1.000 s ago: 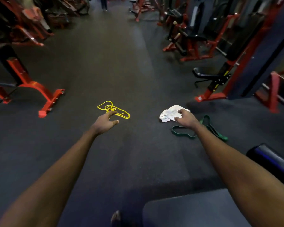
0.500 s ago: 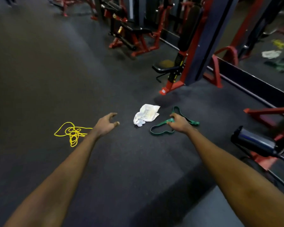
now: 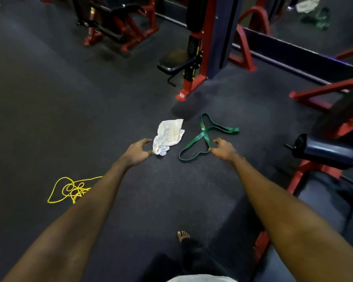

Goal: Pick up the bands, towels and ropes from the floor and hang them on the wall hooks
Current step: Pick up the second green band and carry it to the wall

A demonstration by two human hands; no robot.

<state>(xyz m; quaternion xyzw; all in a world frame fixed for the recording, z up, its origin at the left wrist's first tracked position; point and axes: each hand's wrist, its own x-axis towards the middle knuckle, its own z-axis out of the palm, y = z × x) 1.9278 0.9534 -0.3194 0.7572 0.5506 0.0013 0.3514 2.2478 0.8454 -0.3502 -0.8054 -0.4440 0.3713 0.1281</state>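
Observation:
On the dark rubber floor lie a crumpled white towel point(image 3: 168, 135), a green loop band point(image 3: 202, 137) to its right, and a tangled yellow rope point(image 3: 69, 190) at the lower left, partly behind my left forearm. My left hand point(image 3: 138, 152) hovers open with fingers spread; its fingertips are just at the towel's near left corner. My right hand point(image 3: 222, 149) is open and curled, with the thumb tip touching the near bend of the band, which lies flat on the floor. No wall hooks are in view.
A red machine post point(image 3: 194, 78) with a black seat point(image 3: 175, 64) stands just behind the towel. A padded roller point(image 3: 326, 151) on a red frame sits to the right. A mirror point(image 3: 314, 13) at the top right reflects a towel and band. My bare foot point(image 3: 182, 236) is below.
The view has swung right and down. My left hand left the yellow rope and reached the towel's edge. My right hand shifted from the towel to the band's near bend.

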